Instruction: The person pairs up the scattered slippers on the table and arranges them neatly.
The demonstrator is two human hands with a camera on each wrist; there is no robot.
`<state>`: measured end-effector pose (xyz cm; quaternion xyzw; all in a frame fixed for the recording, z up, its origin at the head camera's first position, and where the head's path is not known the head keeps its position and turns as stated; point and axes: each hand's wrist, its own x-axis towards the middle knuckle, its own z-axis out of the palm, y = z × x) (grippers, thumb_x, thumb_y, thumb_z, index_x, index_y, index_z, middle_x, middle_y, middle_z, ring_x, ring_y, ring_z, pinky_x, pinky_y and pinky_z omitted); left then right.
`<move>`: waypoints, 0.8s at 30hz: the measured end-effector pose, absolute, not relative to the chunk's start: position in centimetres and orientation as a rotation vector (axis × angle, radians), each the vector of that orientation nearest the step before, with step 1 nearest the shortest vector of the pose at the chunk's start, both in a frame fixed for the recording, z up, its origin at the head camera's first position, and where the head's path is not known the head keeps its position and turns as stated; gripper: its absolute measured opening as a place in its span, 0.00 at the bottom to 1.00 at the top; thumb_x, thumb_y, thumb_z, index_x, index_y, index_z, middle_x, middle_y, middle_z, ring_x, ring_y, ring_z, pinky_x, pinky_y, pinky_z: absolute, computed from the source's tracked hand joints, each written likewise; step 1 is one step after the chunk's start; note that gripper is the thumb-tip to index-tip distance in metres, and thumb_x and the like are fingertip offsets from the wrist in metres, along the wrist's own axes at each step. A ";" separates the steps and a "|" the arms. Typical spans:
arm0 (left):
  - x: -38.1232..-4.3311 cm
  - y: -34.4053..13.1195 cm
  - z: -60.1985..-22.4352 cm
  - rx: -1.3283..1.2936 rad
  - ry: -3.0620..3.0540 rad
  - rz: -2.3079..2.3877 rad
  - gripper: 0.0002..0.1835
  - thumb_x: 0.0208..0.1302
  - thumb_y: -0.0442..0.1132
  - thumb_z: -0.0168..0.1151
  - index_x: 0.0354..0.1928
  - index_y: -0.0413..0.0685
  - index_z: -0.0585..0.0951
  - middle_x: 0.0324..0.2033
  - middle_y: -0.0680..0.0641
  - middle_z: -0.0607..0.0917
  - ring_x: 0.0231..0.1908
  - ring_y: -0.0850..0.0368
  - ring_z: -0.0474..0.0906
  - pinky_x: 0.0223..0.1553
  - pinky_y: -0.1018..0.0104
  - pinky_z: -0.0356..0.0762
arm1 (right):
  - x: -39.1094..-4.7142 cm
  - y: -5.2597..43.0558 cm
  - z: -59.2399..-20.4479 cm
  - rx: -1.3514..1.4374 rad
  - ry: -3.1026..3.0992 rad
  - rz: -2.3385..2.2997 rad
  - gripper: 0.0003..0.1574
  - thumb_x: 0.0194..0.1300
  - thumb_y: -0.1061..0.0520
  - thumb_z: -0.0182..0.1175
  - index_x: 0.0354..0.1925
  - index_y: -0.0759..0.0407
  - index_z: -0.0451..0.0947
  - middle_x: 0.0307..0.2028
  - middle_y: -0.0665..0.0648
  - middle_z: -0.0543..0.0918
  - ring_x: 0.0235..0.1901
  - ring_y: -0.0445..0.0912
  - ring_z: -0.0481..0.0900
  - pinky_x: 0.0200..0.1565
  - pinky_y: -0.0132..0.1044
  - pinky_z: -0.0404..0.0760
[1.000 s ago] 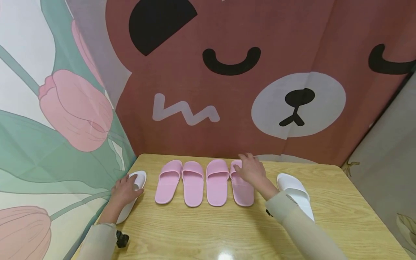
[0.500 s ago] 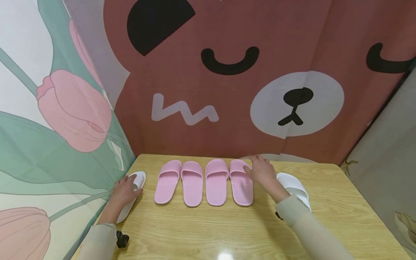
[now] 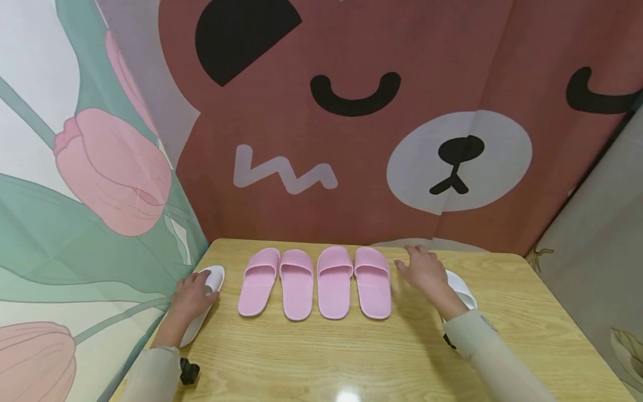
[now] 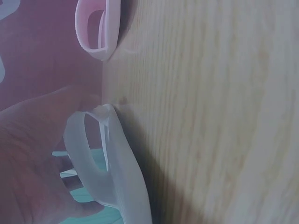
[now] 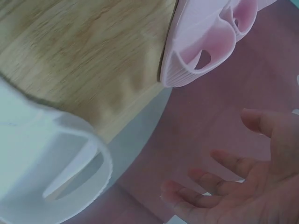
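In the head view, the left white slipper (image 3: 215,277) lies at the left side of the wooden table (image 3: 321,357), its long axis slanting so the toe points away and rightward. The left hand (image 3: 192,293) is over its strap. The right white slipper (image 3: 459,285), partly hidden by the right arm, points its toe away and leftward. Between them, four pink slippers (image 3: 334,296) stand in a row, toes towards the back; the leftmost leans rightward. The right hand (image 3: 424,271) is between the last pink slipper and the right white one. Behind hangs a reddish-brown bear-face curtain (image 3: 361,162); a tulip-print curtain (image 3: 115,173) closes the left side.

In the left wrist view, thumb and fingers are apart about the strap; whether they touch it I cannot tell.

In the right wrist view, the fingers are spread loosely, clear of both neighbouring slippers.
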<state>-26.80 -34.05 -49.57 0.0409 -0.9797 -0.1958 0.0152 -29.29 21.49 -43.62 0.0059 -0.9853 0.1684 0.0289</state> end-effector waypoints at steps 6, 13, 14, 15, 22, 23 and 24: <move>-26.9 -34.1 -49.7 0.121 -3.035 -0.596 0.38 0.61 0.45 0.64 0.70 0.37 0.64 0.65 0.23 0.62 0.61 0.22 0.56 0.51 0.20 0.61 | -29.0 22.4 -43.7 0.002 -3.034 0.532 0.40 0.74 0.42 0.54 0.73 0.64 0.64 0.69 0.76 0.63 0.63 0.76 0.64 0.57 0.70 0.70; -26.9 -34.1 -49.9 0.112 -3.026 -0.582 0.39 0.59 0.45 0.64 0.70 0.37 0.64 0.64 0.24 0.64 0.61 0.22 0.57 0.50 0.20 0.61 | -28.3 23.1 -43.7 -0.009 -3.026 0.545 0.40 0.74 0.42 0.54 0.73 0.65 0.64 0.69 0.77 0.63 0.62 0.76 0.65 0.57 0.69 0.70; -26.9 -34.1 -50.0 0.111 -3.025 -0.580 0.39 0.59 0.45 0.64 0.70 0.38 0.64 0.65 0.24 0.63 0.61 0.22 0.57 0.50 0.20 0.61 | -28.2 23.2 -43.7 -0.016 -3.029 0.546 0.41 0.74 0.42 0.54 0.73 0.65 0.64 0.69 0.77 0.62 0.62 0.76 0.65 0.57 0.70 0.70; -26.9 -34.1 -50.0 0.109 -3.026 -0.578 0.39 0.59 0.45 0.63 0.70 0.38 0.63 0.65 0.24 0.63 0.61 0.22 0.57 0.51 0.20 0.61 | -28.1 23.3 -43.7 -0.022 -3.032 0.545 0.41 0.74 0.41 0.53 0.73 0.65 0.63 0.69 0.76 0.62 0.63 0.76 0.64 0.58 0.70 0.69; -26.9 -34.1 -50.1 0.111 -3.031 -0.570 0.39 0.60 0.45 0.62 0.71 0.37 0.62 0.64 0.24 0.63 0.61 0.21 0.56 0.52 0.20 0.60 | -27.7 24.4 -44.0 -0.042 -3.049 0.540 0.42 0.74 0.41 0.52 0.72 0.68 0.63 0.68 0.78 0.62 0.62 0.78 0.64 0.58 0.71 0.69; -26.8 -34.1 -50.0 0.115 -3.032 -0.570 0.39 0.60 0.45 0.62 0.71 0.37 0.63 0.64 0.23 0.63 0.60 0.21 0.56 0.52 0.20 0.60 | -27.6 24.6 -44.1 -0.043 -3.046 0.541 0.42 0.74 0.41 0.53 0.72 0.68 0.63 0.68 0.79 0.62 0.62 0.78 0.64 0.57 0.71 0.69; -26.8 -34.0 -50.0 0.121 -3.033 -0.572 0.39 0.60 0.45 0.62 0.70 0.37 0.63 0.64 0.23 0.63 0.60 0.21 0.56 0.52 0.20 0.60 | -27.5 24.7 -44.1 -0.047 -3.043 0.543 0.42 0.74 0.42 0.52 0.72 0.69 0.62 0.68 0.79 0.63 0.62 0.78 0.64 0.58 0.71 0.69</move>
